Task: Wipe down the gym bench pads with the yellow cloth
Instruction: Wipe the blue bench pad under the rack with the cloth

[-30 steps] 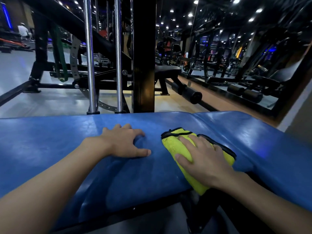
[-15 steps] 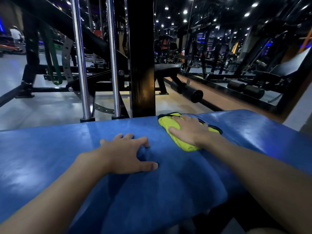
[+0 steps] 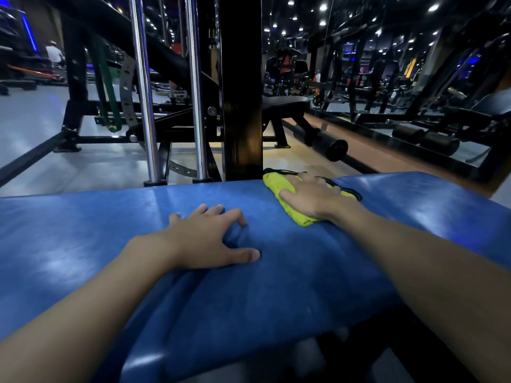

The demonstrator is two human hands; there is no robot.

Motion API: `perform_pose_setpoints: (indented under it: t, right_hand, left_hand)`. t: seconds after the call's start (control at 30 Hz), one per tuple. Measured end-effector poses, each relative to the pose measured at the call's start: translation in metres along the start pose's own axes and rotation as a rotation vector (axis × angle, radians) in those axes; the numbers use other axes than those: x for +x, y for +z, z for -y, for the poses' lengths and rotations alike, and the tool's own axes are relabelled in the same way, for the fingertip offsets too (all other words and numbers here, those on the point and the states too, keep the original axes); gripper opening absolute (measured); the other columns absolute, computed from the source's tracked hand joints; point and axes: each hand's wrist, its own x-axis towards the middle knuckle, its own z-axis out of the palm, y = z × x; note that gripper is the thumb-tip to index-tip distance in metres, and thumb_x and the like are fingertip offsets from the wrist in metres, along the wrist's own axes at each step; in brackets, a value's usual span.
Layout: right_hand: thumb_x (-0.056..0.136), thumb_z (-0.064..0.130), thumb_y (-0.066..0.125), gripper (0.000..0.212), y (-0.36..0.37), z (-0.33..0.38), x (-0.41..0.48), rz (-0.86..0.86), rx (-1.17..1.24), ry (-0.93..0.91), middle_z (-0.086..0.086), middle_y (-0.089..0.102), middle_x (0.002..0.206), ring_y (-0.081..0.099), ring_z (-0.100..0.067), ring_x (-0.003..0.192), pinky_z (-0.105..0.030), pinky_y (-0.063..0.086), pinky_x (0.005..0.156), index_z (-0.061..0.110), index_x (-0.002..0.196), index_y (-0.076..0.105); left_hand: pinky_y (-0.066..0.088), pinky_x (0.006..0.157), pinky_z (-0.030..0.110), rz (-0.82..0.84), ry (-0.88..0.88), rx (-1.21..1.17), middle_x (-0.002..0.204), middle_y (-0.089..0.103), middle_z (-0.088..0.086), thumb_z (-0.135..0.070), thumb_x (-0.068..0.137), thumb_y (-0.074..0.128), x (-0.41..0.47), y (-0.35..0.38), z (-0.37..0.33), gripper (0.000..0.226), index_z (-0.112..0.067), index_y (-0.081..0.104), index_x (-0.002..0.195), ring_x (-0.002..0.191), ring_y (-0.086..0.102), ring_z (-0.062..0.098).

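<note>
A blue bench pad [image 3: 96,239] stretches across the whole view in front of me. The folded yellow cloth [image 3: 276,183] with a dark trim lies at the pad's far edge, right of centre. My right hand [image 3: 312,196] lies flat on top of the cloth, fingers spread, pressing it onto the pad and covering most of it. My left hand [image 3: 210,239] rests on the middle of the pad with spread, slightly bent fingers, pressing a dent into the padding. It holds nothing.
Just behind the pad stand a black upright post [image 3: 240,87] and two chrome guide rods [image 3: 142,89]. A black flat bench [image 3: 284,106] and foam rollers [image 3: 329,146] sit further back. More machines fill the right side. A person [image 3: 55,55] stands far left.
My right hand has slid the cloth from the pad's near edge up to its far edge. The left hand has stayed planted on the pad.
</note>
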Motion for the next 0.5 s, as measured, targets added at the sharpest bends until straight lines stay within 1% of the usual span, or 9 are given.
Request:
perform_pose_setpoints:
  t: [0.07, 0.13, 0.17, 0.27, 0.3, 0.37, 0.43, 0.5]
  right_hand:
    - [0.090, 0.063, 0.022, 0.066, 0.004, -0.003, -0.021, -0.023, -0.009, -0.030, 0.004, 0.016, 0.163, 0.018, -0.034, 0.147, -0.068, 0.016, 0.110, 0.044, 0.153, 0.016]
    - [0.091, 0.063, 0.021, 0.065, 0.007, -0.007, -0.045, -0.036, -0.022, -0.051, 0.006, 0.014, 0.164, 0.016, -0.032, 0.148, -0.066, 0.016, 0.111, 0.045, 0.153, 0.015]
    - [0.091, 0.063, 0.021, 0.064, 0.009, -0.009, -0.058, -0.036, -0.025, -0.057, 0.008, 0.013, 0.164, 0.014, -0.030, 0.148, -0.064, 0.015, 0.112, 0.045, 0.153, 0.015]
    - [0.093, 0.064, 0.021, 0.063, 0.010, -0.013, -0.097, -0.032, -0.023, -0.080, 0.010, 0.009, 0.164, 0.010, -0.027, 0.149, -0.062, 0.013, 0.114, 0.044, 0.153, 0.014]
    - [0.094, 0.064, 0.021, 0.063, 0.010, -0.013, -0.109, -0.037, -0.030, -0.085, 0.009, 0.009, 0.164, 0.010, -0.027, 0.149, -0.062, 0.012, 0.114, 0.044, 0.153, 0.014]
    - [0.095, 0.064, 0.022, 0.062, 0.011, -0.012, -0.132, -0.049, -0.049, -0.081, 0.009, 0.009, 0.164, 0.009, -0.026, 0.150, -0.061, 0.012, 0.115, 0.044, 0.153, 0.014]
    - [0.095, 0.065, 0.021, 0.062, 0.015, -0.013, -0.155, -0.072, -0.061, -0.078, 0.009, 0.007, 0.165, 0.006, -0.025, 0.151, -0.060, 0.010, 0.116, 0.045, 0.153, 0.013]
    - [0.092, 0.069, 0.017, 0.065, 0.022, -0.014, -0.175, -0.105, -0.067, -0.081, 0.009, 0.005, 0.165, 0.004, -0.024, 0.151, -0.060, 0.007, 0.117, 0.046, 0.152, 0.010]
  left_hand:
    - [0.029, 0.103, 0.057, 0.005, -0.011, 0.003, 0.128, 0.043, -0.019, -0.095, 0.065, 0.040, 0.000, -0.001, -0.001, 0.070, -0.054, 0.037, 0.122, 0.132, 0.035, 0.015]
    - [0.027, 0.106, 0.058, -0.009, -0.020, -0.004, 0.131, 0.044, -0.018, -0.090, 0.072, 0.046, -0.001, 0.000, -0.003, 0.064, -0.054, 0.038, 0.124, 0.134, 0.034, 0.016]
    - [0.026, 0.107, 0.059, -0.019, -0.024, -0.011, 0.133, 0.043, -0.018, -0.091, 0.071, 0.045, -0.002, 0.000, -0.003, 0.065, -0.054, 0.039, 0.124, 0.136, 0.034, 0.016]
    - [0.025, 0.111, 0.060, -0.047, -0.057, -0.034, 0.143, 0.041, -0.014, -0.098, 0.058, 0.037, -0.007, 0.001, -0.004, 0.079, -0.058, 0.039, 0.126, 0.140, 0.033, 0.017]
    - [0.026, 0.111, 0.060, -0.065, -0.070, -0.030, 0.147, 0.039, -0.011, -0.098, 0.060, 0.040, -0.009, 0.001, -0.005, 0.080, -0.058, 0.040, 0.129, 0.141, 0.033, 0.018]
    - [0.027, 0.112, 0.059, -0.111, -0.086, -0.018, 0.154, 0.035, -0.008, -0.091, 0.070, 0.048, -0.015, 0.000, -0.009, 0.076, -0.054, 0.038, 0.136, 0.143, 0.033, 0.021]
    - [0.029, 0.112, 0.058, -0.136, -0.091, -0.045, 0.155, 0.035, -0.007, -0.089, 0.072, 0.050, -0.021, -0.004, -0.012, 0.079, -0.051, 0.037, 0.141, 0.142, 0.036, 0.023]
    - [0.031, 0.112, 0.057, -0.100, -0.110, -0.101, 0.152, 0.038, -0.006, -0.097, 0.060, 0.043, -0.026, -0.009, -0.010, 0.093, -0.051, 0.037, 0.141, 0.138, 0.042, 0.024]
